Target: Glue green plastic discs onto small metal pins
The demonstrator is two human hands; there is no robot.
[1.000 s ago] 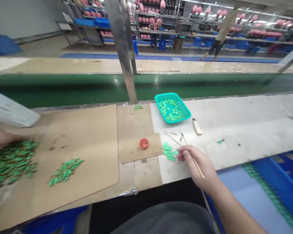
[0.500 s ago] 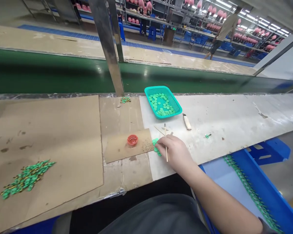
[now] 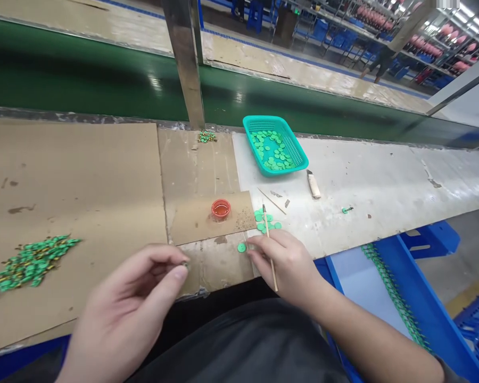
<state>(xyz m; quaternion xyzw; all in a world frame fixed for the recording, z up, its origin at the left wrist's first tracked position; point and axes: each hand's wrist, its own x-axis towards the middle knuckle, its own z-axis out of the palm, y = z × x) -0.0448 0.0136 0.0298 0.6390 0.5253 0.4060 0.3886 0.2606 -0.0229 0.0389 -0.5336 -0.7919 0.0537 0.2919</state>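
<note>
My left hand [image 3: 123, 308] has come in at the lower left, thumb and forefinger pinched on a tiny dark-greenish piece [image 3: 186, 264], mostly hidden by the fingertips. My right hand [image 3: 291, 263] holds a round green disc [image 3: 241, 248] at its fingertips over the table's front edge. A thin wooden paintbrush [image 3: 267, 226] with a dark tip is also held in this hand, tip pointing away from me. Just beyond it lie several loose green discs [image 3: 259, 217]. A small red cup of liquid [image 3: 221, 208] stands on a cardboard piece [image 3: 191, 223] between and beyond my hands.
A turquoise basket [image 3: 303, 159] of green discs stands at the back. Green-and-brown pieces [image 3: 35, 260] are heaped at left, a smaller pile [image 3: 206, 136] by the metal post [image 3: 186, 69]. A white-handled tool [image 3: 313, 185] lies right. A blue tray [image 3: 419, 282] holds rows of green pieces.
My left hand has entered view with a tiny piece pinched in it. My right hand has drawn a green disc from the loose ones toward me. The view has tilted downward.
</note>
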